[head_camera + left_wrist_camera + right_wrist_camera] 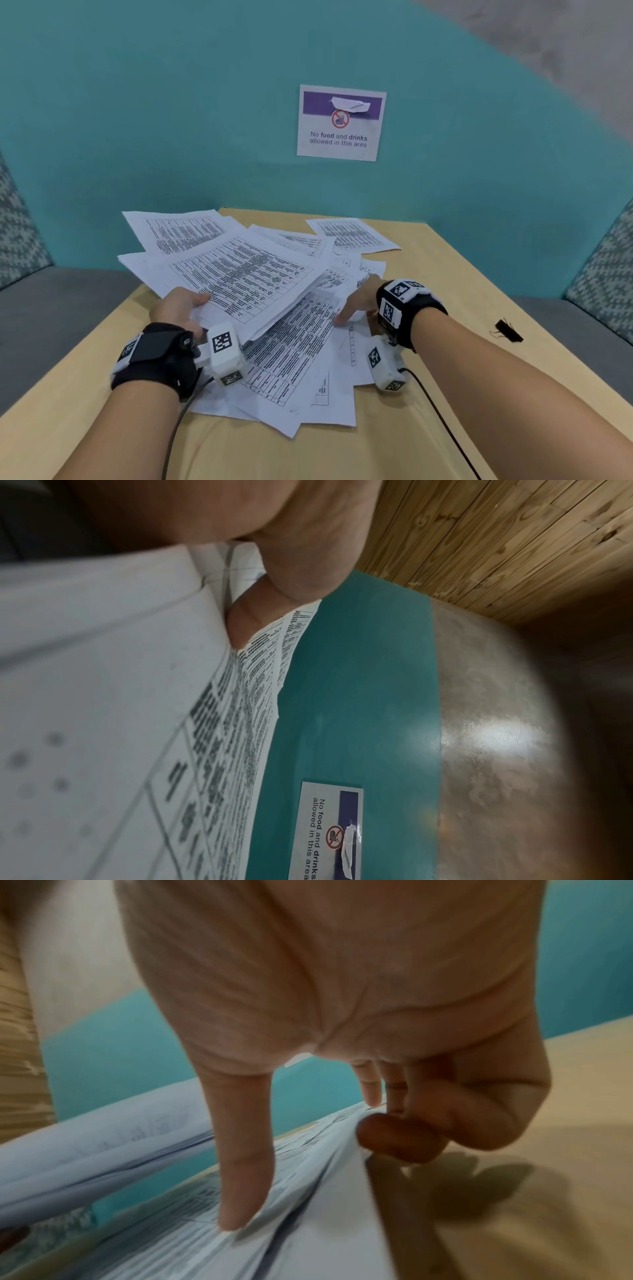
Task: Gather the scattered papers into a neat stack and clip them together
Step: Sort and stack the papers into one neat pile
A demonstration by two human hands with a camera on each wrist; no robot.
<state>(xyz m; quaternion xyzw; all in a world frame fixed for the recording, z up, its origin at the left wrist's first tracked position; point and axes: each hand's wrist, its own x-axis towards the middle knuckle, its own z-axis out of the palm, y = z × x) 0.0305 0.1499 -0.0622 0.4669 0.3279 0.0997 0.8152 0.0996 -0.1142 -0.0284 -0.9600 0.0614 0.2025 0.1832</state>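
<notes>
Printed white sheets lie scattered and overlapping on a light wooden table [452, 274]. My left hand [181, 306] grips a fanned bunch of sheets [246, 274] lifted off the pile; in the left wrist view its thumb [246, 620] lies on top of that bunch [103, 696]. My right hand [359, 301] is down on the loose pile [301, 359]. In the right wrist view its thumb [240, 1191] presses on the sheets [308, 1226] while curled fingers [397, 1137] hook their right edge. A black binder clip [509, 331] lies alone on the table to the right.
One sheet [352, 234] lies apart at the back right, another [178, 229] at the back left. A teal wall with a notice [340, 123] stands right behind the table. Grey seats [51, 308] flank both sides. Cables trail from both wrists.
</notes>
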